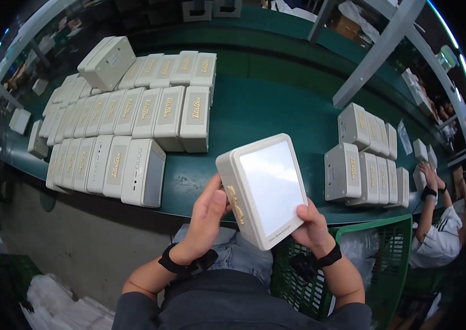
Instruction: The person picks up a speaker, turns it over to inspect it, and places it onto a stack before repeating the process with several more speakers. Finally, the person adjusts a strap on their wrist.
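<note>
A cream boxy device (272,190) with a glossy white screen and gold lettering on its side is held up, tilted, before my body at the table's near edge. My right hand (314,230) grips its lower right corner, thumb on the front frame and the other fingers behind. Against the lettered left side rests my left hand (206,220), its fingers curled at the device's back edge and partly hidden. Both wrists wear black bands. Closest on the left is a similar device (143,173), standing on end with a darker screen facing right.
Rows of matching devices (109,113) fill the left of the green table (249,113), one lying on top. A smaller group (373,176) stands at right. Beside my right arm is a green crate (376,269) with clear plastic bags. A co-worker (436,231) handles devices at far right.
</note>
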`<act>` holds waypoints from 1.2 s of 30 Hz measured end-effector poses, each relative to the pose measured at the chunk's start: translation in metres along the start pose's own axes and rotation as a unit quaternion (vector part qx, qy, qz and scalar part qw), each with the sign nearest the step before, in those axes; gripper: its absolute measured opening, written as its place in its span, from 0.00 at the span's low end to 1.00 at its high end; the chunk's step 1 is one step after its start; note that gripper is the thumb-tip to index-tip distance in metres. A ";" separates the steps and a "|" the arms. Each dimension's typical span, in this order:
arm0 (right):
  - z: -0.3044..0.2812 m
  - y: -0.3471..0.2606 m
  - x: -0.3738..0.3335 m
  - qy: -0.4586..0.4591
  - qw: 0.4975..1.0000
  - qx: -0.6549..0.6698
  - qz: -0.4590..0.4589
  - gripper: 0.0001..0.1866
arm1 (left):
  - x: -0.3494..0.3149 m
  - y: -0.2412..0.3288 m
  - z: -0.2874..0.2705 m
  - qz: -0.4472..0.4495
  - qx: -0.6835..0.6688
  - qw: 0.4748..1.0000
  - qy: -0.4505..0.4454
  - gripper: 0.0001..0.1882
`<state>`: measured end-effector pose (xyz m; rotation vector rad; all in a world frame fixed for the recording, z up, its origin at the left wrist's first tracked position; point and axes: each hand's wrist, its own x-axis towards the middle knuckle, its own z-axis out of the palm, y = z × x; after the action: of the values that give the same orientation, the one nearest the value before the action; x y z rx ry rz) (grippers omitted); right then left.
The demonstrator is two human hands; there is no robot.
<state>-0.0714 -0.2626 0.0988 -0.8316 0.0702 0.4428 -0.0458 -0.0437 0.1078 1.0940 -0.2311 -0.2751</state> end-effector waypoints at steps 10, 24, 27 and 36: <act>0.020 0.003 -0.004 0.022 0.972 -0.220 -0.080 0.45 | 0.007 0.011 -0.002 0.085 0.139 0.987 0.007 0.45; 0.034 0.007 -0.013 -0.031 0.771 -0.586 -0.248 0.48 | 0.026 -0.036 -0.007 -0.082 -0.213 0.964 0.137 0.42; 0.034 0.008 -0.011 -0.062 0.742 -0.605 -0.282 0.48 | 0.028 -0.034 -0.009 -0.121 -0.260 0.950 0.121 0.42; 0.038 0.013 -0.007 -0.032 0.745 -0.599 -0.291 0.43 | 0.026 -0.038 -0.012 -0.115 -0.236 0.957 0.125 0.41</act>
<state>-0.0869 -0.2298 0.1175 -2.0309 -0.6011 -0.1629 -0.0215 -0.0585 0.0696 0.6690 0.1868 -0.3737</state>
